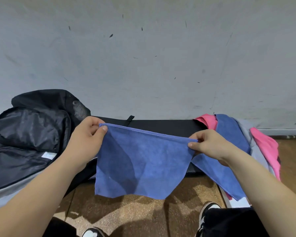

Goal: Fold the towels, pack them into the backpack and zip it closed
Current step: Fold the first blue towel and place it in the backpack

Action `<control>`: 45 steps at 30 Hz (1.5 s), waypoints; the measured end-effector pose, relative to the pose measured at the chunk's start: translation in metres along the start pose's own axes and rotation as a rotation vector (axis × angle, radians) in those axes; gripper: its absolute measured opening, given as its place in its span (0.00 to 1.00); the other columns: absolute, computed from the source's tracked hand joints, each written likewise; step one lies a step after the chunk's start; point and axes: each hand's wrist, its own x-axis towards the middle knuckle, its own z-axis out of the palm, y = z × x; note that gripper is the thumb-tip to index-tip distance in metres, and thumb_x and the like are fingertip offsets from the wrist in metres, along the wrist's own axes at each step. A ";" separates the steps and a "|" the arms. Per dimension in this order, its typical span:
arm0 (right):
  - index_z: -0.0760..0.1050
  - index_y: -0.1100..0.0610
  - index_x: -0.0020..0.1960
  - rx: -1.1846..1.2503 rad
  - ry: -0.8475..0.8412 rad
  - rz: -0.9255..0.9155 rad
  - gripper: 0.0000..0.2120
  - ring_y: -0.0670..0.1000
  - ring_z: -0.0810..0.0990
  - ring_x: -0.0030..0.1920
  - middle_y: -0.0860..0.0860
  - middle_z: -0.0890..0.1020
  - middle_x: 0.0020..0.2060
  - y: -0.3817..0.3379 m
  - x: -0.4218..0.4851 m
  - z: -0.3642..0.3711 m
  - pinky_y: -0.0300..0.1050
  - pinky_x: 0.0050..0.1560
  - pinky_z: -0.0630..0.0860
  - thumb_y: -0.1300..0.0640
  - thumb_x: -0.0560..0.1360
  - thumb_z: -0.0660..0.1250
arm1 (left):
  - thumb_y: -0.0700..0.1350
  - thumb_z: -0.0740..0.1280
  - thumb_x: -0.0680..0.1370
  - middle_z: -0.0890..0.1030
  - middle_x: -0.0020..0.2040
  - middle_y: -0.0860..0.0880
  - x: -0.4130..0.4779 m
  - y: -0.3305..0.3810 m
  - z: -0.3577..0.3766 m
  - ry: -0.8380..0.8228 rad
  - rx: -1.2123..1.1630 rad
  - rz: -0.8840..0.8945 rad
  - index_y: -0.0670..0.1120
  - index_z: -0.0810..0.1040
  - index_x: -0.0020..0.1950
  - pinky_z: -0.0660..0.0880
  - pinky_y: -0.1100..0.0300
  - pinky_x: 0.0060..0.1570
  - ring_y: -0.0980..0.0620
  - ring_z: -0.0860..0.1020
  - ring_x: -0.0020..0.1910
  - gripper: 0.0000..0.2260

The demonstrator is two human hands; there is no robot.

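A blue towel hangs in the air in front of me, stretched by its top edge. My left hand pinches its top left corner and my right hand pinches its top right corner. The black and grey backpack lies at the left on a black bench, its main compartment unzipped and gaping. A pile of other towels rests on the bench at the right: a second blue towel, a pink towel and a grey one.
The low black bench runs along a scuffed grey wall. Below it is a brown speckled floor. My two black and white shoes show at the bottom edge.
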 end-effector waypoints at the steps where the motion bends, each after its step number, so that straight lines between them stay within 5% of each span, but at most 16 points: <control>1: 0.82 0.63 0.48 0.039 0.015 -0.002 0.04 0.61 0.87 0.46 0.61 0.87 0.45 -0.001 -0.001 -0.001 0.64 0.57 0.83 0.64 0.79 0.69 | 0.46 0.65 0.84 0.86 0.48 0.41 0.000 0.000 -0.002 -0.011 -0.017 -0.002 0.49 0.77 0.53 0.74 0.51 0.44 0.48 0.77 0.40 0.02; 3: 0.79 0.63 0.49 0.220 0.012 -0.014 0.04 0.63 0.83 0.47 0.62 0.84 0.46 -0.004 -0.005 -0.001 0.68 0.58 0.80 0.63 0.82 0.67 | 0.47 0.65 0.84 0.83 0.48 0.34 -0.002 -0.001 -0.008 -0.032 -0.060 -0.008 0.51 0.77 0.52 0.72 0.50 0.44 0.47 0.75 0.40 0.03; 5: 0.76 0.60 0.50 0.422 -0.027 -0.040 0.04 0.59 0.79 0.45 0.59 0.79 0.44 -0.009 -0.012 0.000 0.62 0.49 0.80 0.64 0.83 0.65 | 0.48 0.64 0.84 0.81 0.48 0.30 -0.004 -0.003 -0.013 -0.056 -0.077 -0.008 0.52 0.77 0.51 0.71 0.49 0.43 0.46 0.73 0.39 0.03; 8: 0.78 0.60 0.52 0.593 -0.051 -0.117 0.03 0.54 0.81 0.41 0.55 0.82 0.40 -0.016 -0.029 0.004 0.46 0.39 0.78 0.64 0.82 0.65 | 0.48 0.65 0.84 0.84 0.45 0.36 -0.011 -0.003 -0.021 -0.100 -0.084 -0.009 0.51 0.78 0.52 0.73 0.50 0.44 0.46 0.78 0.42 0.04; 10: 0.80 0.62 0.53 0.650 -0.087 -0.142 0.04 0.54 0.85 0.42 0.57 0.86 0.43 -0.019 -0.037 0.004 0.45 0.42 0.82 0.63 0.80 0.68 | 0.49 0.66 0.84 0.85 0.45 0.38 -0.016 -0.004 -0.026 -0.158 -0.073 -0.013 0.51 0.80 0.51 0.74 0.49 0.45 0.46 0.79 0.43 0.05; 14: 0.83 0.63 0.52 0.465 0.071 -0.150 0.08 0.58 0.83 0.44 0.59 0.86 0.43 -0.018 -0.038 0.006 0.56 0.47 0.78 0.58 0.79 0.72 | 0.49 0.66 0.84 0.85 0.40 0.42 -0.019 -0.006 -0.028 -0.149 -0.049 0.011 0.52 0.80 0.51 0.74 0.49 0.44 0.48 0.79 0.41 0.05; 17: 0.81 0.65 0.48 0.432 0.180 -0.120 0.12 0.52 0.81 0.34 0.52 0.83 0.34 -0.021 -0.031 0.012 0.60 0.44 0.81 0.56 0.83 0.68 | 0.47 0.66 0.84 0.84 0.36 0.44 -0.009 -0.010 -0.024 -0.018 0.010 0.015 0.50 0.79 0.51 0.79 0.45 0.44 0.49 0.78 0.37 0.04; 21: 0.77 0.58 0.40 0.389 0.335 -0.114 0.15 0.50 0.74 0.34 0.45 0.75 0.28 -0.020 -0.009 0.023 0.49 0.40 0.75 0.53 0.83 0.67 | 0.44 0.68 0.81 0.84 0.38 0.47 0.009 -0.014 -0.017 0.049 0.035 -0.003 0.49 0.81 0.49 0.81 0.47 0.50 0.48 0.79 0.39 0.02; 25: 0.79 0.52 0.38 0.268 0.484 -0.169 0.13 0.40 0.72 0.31 0.38 0.75 0.25 -0.020 0.022 0.031 0.37 0.38 0.69 0.53 0.82 0.69 | 0.41 0.71 0.80 0.81 0.38 0.47 0.029 -0.014 -0.011 0.138 0.076 0.013 0.48 0.83 0.48 0.74 0.60 0.36 0.52 0.78 0.34 0.03; 27: 0.82 0.52 0.42 0.278 0.521 -0.186 0.10 0.41 0.74 0.31 0.38 0.78 0.27 -0.024 0.035 0.033 0.39 0.40 0.72 0.53 0.81 0.69 | 0.39 0.70 0.81 0.81 0.38 0.45 0.038 -0.016 -0.007 0.122 0.004 -0.034 0.46 0.82 0.48 0.79 0.58 0.34 0.51 0.81 0.32 0.04; 30: 0.84 0.50 0.45 0.292 0.536 -0.202 0.07 0.44 0.81 0.35 0.38 0.83 0.30 -0.028 0.052 0.035 0.44 0.44 0.79 0.54 0.81 0.70 | 0.39 0.70 0.80 0.84 0.40 0.47 0.052 -0.023 -0.001 0.155 -0.010 -0.035 0.50 0.83 0.46 0.83 0.51 0.48 0.47 0.85 0.41 0.06; 34: 0.83 0.47 0.44 0.290 0.567 -0.223 0.07 0.45 0.85 0.43 0.41 0.86 0.37 -0.029 0.066 0.033 0.46 0.51 0.82 0.54 0.80 0.71 | 0.42 0.69 0.80 0.84 0.44 0.54 0.065 -0.023 0.004 0.237 0.064 -0.007 0.54 0.81 0.45 0.76 0.61 0.44 0.54 0.82 0.46 0.07; 37: 0.83 0.53 0.47 0.265 0.555 -0.208 0.04 0.35 0.81 0.37 0.43 0.85 0.39 -0.028 0.070 0.033 0.38 0.45 0.76 0.55 0.80 0.71 | 0.43 0.69 0.80 0.85 0.44 0.51 0.069 -0.024 0.012 0.190 0.098 -0.057 0.51 0.81 0.46 0.76 0.57 0.42 0.50 0.82 0.44 0.05; 41: 0.81 0.59 0.46 0.314 0.499 -0.138 0.07 0.49 0.78 0.35 0.52 0.81 0.35 -0.025 0.068 0.031 0.49 0.40 0.79 0.55 0.78 0.72 | 0.44 0.69 0.79 0.85 0.42 0.50 0.067 -0.016 0.019 0.166 0.103 -0.093 0.50 0.82 0.47 0.76 0.57 0.41 0.49 0.82 0.42 0.03; 45: 0.79 0.62 0.47 0.475 0.392 -0.088 0.07 0.52 0.81 0.33 0.56 0.81 0.34 -0.039 0.050 0.038 0.44 0.33 0.83 0.59 0.79 0.72 | 0.42 0.71 0.79 0.86 0.40 0.44 0.052 0.005 0.032 0.105 -0.078 -0.093 0.45 0.83 0.49 0.83 0.49 0.43 0.49 0.82 0.34 0.02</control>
